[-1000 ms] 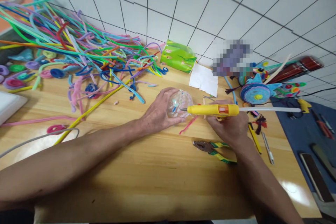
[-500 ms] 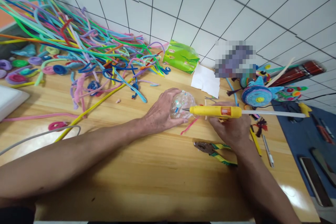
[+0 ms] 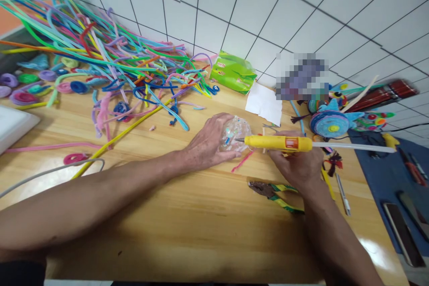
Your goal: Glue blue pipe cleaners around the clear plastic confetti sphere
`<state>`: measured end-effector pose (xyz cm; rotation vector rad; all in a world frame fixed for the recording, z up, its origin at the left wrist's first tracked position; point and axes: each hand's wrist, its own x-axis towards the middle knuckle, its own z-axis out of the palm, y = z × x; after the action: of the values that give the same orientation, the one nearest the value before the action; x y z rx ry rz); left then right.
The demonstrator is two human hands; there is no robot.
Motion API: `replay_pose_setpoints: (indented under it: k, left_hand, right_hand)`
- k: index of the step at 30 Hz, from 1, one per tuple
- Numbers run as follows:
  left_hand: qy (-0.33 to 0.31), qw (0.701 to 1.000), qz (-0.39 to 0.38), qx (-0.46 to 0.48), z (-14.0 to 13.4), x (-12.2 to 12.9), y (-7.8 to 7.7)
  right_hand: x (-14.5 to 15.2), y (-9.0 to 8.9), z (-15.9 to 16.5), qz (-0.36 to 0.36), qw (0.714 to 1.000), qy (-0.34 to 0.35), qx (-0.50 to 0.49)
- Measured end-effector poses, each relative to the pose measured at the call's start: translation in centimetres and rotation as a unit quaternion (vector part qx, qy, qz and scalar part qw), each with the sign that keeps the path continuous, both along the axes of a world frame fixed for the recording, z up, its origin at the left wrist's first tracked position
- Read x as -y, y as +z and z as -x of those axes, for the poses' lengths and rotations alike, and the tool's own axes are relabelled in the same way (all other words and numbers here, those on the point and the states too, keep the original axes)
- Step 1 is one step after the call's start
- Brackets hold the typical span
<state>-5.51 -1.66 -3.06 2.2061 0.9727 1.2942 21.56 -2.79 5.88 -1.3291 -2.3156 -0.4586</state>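
My left hand (image 3: 210, 144) is wrapped round the side of a clear round object (image 3: 238, 126) with shiny flecks, which rests on the wooden table. In my right hand (image 3: 300, 165) is a yellow hot glue gun (image 3: 279, 142), a long white glue stick (image 3: 351, 146) jutting from its back. The gun's metal nozzle points left, over the clear object; whether it touches cannot be made out. A short pink strip (image 3: 241, 162) lies just below the object. Nearer me, pliers (image 3: 263, 189) with green and yellow handles lie partly behind my right wrist.
Many pipe cleaners (image 3: 110, 58) heap along the back left. A green packet (image 3: 233, 71) and a white paper sheet (image 3: 264, 103) lie by the tiled wall. At right are a blue fish-like craft (image 3: 330, 124), a dark red flask (image 3: 385, 89), a pen (image 3: 342, 194) and a phone (image 3: 402, 232).
The whole view has shifted slightly to the right. Both hands, the glue gun and the clear object keep nearly the same positions relative to each other.
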Motion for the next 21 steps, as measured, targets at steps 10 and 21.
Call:
replay_pose_setpoints:
  k: [10,21]
  left_hand:
    - [0.0,1.0,-0.009,-0.005,0.0,0.04,0.08]
    - [-0.001,1.0,0.009,-0.007,-0.07,0.07,0.14]
  right_hand:
    - [0.03,0.4,0.31,0.015,0.999,0.021,-0.026]
    - [0.05,0.5,0.33,0.011,0.999,0.035,-0.029]
